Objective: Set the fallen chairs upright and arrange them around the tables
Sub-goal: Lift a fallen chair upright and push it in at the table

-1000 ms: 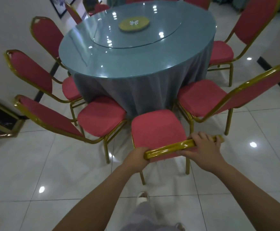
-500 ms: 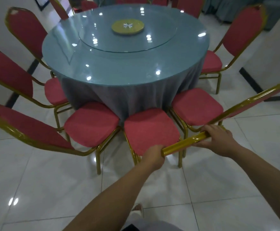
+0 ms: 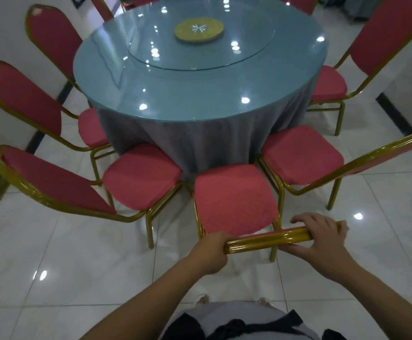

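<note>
Two hands, my left hand and right hand, wrap curled fingers round the glossy gold top rail of the upright red-cushioned, gold-framed metal chair, its seat just beside the grey-draped round glass-topped table; frame probably stiff, light, slippery.

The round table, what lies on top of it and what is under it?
On the round table lies a glass turntable with a yellow disc at its centre. The grey tablecloth hangs down on the near side, so whatever is underneath is hidden.
</note>
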The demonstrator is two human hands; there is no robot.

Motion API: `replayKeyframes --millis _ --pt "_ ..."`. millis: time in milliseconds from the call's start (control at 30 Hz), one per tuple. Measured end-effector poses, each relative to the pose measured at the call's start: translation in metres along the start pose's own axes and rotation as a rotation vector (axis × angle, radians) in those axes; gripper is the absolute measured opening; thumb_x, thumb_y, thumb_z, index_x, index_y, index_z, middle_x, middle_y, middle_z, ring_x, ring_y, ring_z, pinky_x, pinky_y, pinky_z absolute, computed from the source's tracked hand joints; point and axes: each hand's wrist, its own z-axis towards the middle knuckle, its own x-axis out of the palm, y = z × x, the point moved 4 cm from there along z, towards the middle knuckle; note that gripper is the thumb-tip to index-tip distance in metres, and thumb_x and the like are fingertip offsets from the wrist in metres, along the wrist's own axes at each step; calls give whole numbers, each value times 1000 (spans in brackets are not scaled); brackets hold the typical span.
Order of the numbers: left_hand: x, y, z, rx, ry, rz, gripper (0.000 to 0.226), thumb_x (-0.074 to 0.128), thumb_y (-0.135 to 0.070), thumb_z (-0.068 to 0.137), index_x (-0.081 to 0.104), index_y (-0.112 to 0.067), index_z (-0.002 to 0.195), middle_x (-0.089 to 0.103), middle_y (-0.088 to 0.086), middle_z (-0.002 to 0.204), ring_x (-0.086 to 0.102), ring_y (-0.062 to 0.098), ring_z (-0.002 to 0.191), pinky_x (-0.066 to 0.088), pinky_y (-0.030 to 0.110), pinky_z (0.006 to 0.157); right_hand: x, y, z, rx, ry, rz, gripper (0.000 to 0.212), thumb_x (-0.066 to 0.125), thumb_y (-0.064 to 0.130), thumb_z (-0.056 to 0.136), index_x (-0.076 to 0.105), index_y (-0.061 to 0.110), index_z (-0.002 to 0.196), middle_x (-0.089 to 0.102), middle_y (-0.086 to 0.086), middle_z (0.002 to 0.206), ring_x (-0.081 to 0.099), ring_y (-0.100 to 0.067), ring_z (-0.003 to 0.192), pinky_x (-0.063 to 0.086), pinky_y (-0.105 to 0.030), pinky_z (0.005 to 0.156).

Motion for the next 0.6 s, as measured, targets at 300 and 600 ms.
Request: replayKeyframes --millis 300,600 --pt "-41 -24 40 -127 -125 25 25 59 -2 79 57 -25 68 65 3 81 65 24 78 56 41 67 -14 -10 73 3 39 -13 67 41 96 53 46 48 99 39 20 111 35 -18 123 15 -52 108" --pt "-26 -57 57 -184 -183 74 21 56 4 79 68 -6 94 68 11 97 65 29 92 56 39 79 -39 -35 84 -39 54 -70 69 37 101 52 45 36 72 45 20 83 45 -15 96 24 -61 106"
